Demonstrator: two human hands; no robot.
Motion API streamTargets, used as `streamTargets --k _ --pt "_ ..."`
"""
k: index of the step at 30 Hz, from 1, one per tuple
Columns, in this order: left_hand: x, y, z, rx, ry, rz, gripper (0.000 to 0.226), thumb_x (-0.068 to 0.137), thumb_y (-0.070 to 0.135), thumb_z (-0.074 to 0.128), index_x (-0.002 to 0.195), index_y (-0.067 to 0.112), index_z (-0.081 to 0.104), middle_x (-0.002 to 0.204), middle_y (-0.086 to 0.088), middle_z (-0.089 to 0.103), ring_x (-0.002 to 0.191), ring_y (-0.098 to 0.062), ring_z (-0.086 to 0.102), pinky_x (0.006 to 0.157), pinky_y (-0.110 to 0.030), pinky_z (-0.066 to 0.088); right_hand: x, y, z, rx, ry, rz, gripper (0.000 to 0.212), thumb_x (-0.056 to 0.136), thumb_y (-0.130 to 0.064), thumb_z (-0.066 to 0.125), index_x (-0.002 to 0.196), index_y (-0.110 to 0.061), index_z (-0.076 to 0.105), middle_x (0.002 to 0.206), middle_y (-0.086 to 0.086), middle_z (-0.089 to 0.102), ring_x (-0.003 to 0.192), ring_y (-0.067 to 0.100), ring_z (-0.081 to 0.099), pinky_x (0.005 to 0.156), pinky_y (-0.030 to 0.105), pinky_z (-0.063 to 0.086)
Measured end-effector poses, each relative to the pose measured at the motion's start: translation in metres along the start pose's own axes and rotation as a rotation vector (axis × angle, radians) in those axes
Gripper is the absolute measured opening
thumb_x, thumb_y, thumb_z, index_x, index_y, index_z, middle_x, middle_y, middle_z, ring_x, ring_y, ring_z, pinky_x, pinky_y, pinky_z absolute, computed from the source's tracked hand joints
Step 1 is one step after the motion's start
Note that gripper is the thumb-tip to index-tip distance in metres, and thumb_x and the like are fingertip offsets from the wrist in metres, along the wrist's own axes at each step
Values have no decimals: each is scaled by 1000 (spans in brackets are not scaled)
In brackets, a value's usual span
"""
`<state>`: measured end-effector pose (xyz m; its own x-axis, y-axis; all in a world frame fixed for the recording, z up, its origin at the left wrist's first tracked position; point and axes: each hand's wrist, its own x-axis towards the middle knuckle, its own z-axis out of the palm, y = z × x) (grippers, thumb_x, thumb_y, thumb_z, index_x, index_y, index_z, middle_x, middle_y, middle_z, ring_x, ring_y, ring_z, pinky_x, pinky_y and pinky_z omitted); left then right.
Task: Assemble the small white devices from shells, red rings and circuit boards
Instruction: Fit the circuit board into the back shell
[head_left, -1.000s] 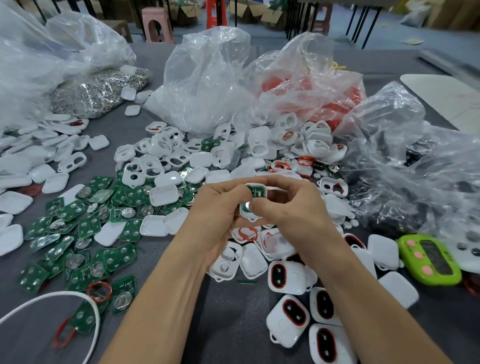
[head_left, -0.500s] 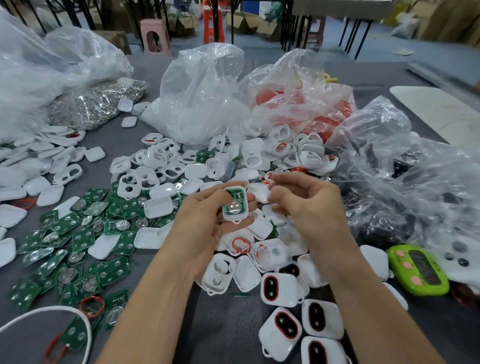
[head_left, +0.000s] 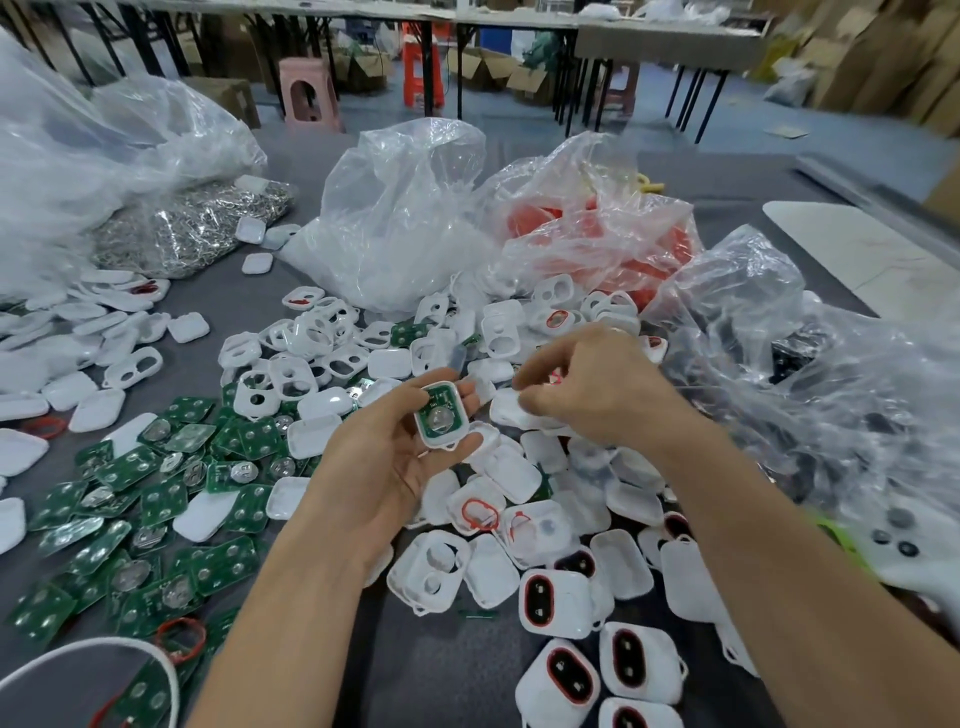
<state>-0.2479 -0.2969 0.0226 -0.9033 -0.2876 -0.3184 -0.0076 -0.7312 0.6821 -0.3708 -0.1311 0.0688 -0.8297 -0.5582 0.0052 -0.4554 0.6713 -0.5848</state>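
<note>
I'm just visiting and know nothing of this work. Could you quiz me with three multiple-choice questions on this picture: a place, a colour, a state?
1. Where do the loose circuit boards mostly lie?
A. On the table at the person's left.
B. In a bag.
C. On a stool.

2. What colour are the rings on the finished devices at lower right?
A. Blue.
B. Red.
C. Yellow.

3. How is the shell in the left hand?
A. Closed by a lid.
B. Open, board showing.
C. Empty.

Answers: A, the green circuit boards cover the table's left side; B, a red oval rims each dark window; B, a green board faces up inside it.
</note>
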Motion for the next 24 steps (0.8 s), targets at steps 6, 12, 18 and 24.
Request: streamTargets --k 6,12,18,24 --pt "0 7 -7 -52 58 48 28 105 10 44 121 -3 64 118 -23 73 103 -31 76 66 -35 65 6 -11 12 -506 -24 28 20 86 -23 73 104 -34 76 108 -5 75 100 20 69 87 34 57" --pt "4 10 -12 -59 86 51 27 105 9 45 118 -1 67 117 -23 74 106 -31 75 65 -36 64 4 -6 -4 -468 150 76 24 93 -18 60 99 -33 78 97 -2 77 86 21 68 81 32 56" --pt "9 8 -14 -57 89 61 27 104 9 46 116 0 68 113 -22 75 101 -30 76 63 -35 63 12 -26 15 -191 63 -22 23 89 -14 68 103 -27 80 105 -3 78 97 17 70 94 32 56" --pt "11 7 -16 -44 85 61 26 103 10 47 116 0 67 112 -23 75 97 -29 76 64 -35 63 24 -30 47 -323 -28 -82 28 90 -16 75 111 -33 78 110 -2 74 94 19 68 84 33 55"
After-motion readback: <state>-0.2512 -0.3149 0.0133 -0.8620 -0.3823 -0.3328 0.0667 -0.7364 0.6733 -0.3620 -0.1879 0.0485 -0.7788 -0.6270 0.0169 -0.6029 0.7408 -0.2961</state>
